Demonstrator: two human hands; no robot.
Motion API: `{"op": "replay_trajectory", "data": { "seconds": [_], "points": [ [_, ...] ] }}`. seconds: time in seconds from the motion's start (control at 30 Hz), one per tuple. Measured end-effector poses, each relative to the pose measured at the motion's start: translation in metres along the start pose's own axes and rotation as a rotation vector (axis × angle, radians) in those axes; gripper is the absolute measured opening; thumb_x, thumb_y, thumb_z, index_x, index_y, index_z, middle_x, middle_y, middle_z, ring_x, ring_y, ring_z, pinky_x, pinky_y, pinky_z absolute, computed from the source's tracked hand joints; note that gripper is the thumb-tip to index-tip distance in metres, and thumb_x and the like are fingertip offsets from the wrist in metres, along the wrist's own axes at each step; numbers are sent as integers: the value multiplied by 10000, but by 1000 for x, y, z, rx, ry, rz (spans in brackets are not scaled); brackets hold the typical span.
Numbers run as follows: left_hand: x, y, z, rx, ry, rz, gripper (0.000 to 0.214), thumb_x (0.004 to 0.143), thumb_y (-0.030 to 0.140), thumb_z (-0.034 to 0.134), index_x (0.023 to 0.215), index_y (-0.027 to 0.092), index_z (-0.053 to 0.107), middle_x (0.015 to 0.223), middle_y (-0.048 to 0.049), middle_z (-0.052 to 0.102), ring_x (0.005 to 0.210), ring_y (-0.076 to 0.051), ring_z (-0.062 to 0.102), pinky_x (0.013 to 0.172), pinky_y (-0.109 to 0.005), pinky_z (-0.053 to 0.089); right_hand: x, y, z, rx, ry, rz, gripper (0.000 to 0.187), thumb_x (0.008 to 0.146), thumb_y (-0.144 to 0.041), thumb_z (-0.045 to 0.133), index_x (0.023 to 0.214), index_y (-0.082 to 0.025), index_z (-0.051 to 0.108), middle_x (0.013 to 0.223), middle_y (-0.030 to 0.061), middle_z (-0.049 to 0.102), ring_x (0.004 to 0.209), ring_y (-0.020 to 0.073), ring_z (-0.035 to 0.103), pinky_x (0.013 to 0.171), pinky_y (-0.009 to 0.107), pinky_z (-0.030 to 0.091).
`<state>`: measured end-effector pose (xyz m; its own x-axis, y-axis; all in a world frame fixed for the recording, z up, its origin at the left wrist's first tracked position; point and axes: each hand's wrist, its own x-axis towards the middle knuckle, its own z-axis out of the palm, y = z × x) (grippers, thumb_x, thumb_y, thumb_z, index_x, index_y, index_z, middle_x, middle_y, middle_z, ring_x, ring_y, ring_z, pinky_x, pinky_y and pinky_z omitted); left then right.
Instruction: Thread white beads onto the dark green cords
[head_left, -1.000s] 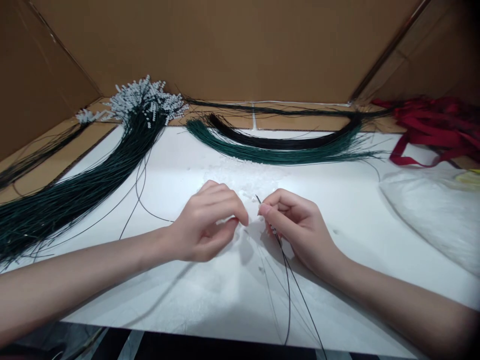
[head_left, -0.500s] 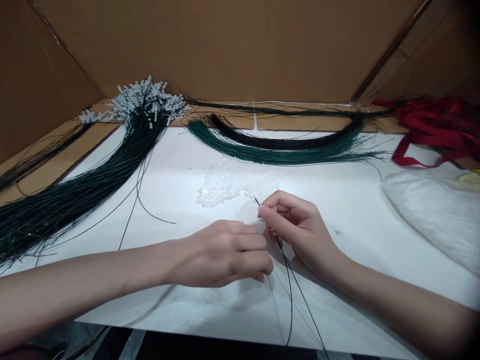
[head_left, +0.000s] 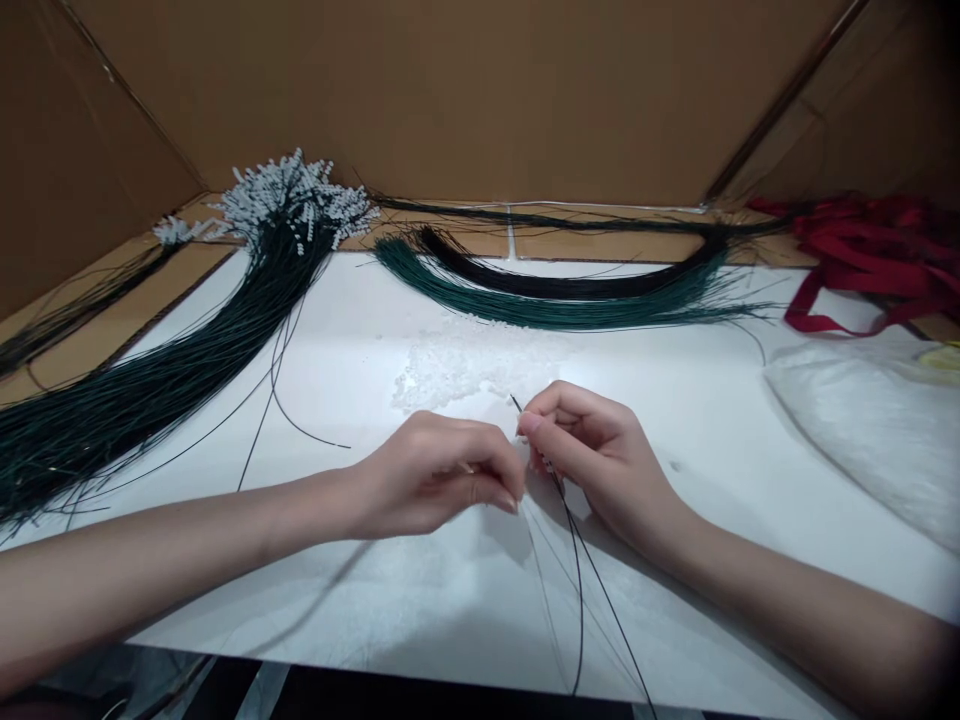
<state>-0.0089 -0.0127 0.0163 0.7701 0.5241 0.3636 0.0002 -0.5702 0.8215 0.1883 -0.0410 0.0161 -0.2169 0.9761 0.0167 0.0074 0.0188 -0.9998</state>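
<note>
My right hand [head_left: 589, 445] pinches thin dark wires [head_left: 579, 580] between thumb and fingertips. The wires' tips poke out above the thumb, and their long ends trail down past the board's front edge. A few small pale beads [head_left: 546, 463] show on the wires below the fingers. Just to the left, my left hand [head_left: 442, 475] is curled with thumb and fingers drawn together; whatever lies inside them is hidden. Beyond both hands, a loose scatter of small clear-white beads [head_left: 450, 370] is spread on the white board [head_left: 337, 600].
A thick bundle of dark green wires [head_left: 202, 340] with white beaded tips [head_left: 292, 200] lies at left. Curved green and black wire bundles [head_left: 570, 310] rest at the back. Red ribbon [head_left: 862, 260] and a clear plastic bag [head_left: 877, 430] sit at right. Cardboard walls [head_left: 465, 100] enclose the board.
My left hand has rolled, turning its thumb side into view, and has shifted slightly up and left. My right hand keeps its pinch on the wires, almost unmoved.
</note>
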Motion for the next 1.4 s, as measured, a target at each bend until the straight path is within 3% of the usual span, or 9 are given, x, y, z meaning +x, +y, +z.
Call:
{"op": "replay_trajectory", "data": {
  "seconds": [0.13, 0.3, 0.5, 0.83, 1.4],
  "points": [
    [2, -2, -2, -133, 144, -83, 50, 874, 106, 679, 892, 145, 653, 869, -49, 701, 822, -140, 675, 749, -243, 559, 1, -1, 0, 46, -12, -19, 172, 899, -224, 659, 744, -151, 641, 608, -36, 559, 557, 60, 474, 519, 187, 355],
    [2, -7, -4, -260, 305, -128, 177, 814, 95, 750, 949, 145, 646, 896, -41, 685, 839, -126, 663, 780, -227, 560, 1, -1, -1, 84, -37, 14, 169, 891, -242, 670, 751, -149, 657, 580, -44, 510, 529, 57, 418, 483, 193, 297],
    [4, -10, -3, -417, 403, -212, 259, 761, 94, 802, 951, 151, 636, 859, -26, 710, 805, -113, 680, 756, -192, 569, 1, -4, -1, 52, -74, 4, 199, 877, -254, 685, 719, -140, 645, 567, -43, 483, 520, 61, 409, 473, 202, 285],
    [4, -13, -3, -525, 411, -235, 262, 779, 65, 784, 970, 162, 633, 879, -21, 738, 796, -96, 698, 757, -168, 579, -2, -6, 0, 16, -103, -16, 186, 854, -154, 636, 671, -142, 606, 582, -36, 501, 518, 67, 437, 473, 207, 305],
    [4, -10, -3, -550, 365, -228, 230, 812, 76, 755, 982, 162, 626, 901, -35, 758, 824, -103, 719, 769, -169, 582, -3, -4, 0, -15, -127, -9, 187, 847, -186, 633, 667, -157, 588, 577, -42, 470, 521, 75, 410, 480, 223, 295]
  ]
}}
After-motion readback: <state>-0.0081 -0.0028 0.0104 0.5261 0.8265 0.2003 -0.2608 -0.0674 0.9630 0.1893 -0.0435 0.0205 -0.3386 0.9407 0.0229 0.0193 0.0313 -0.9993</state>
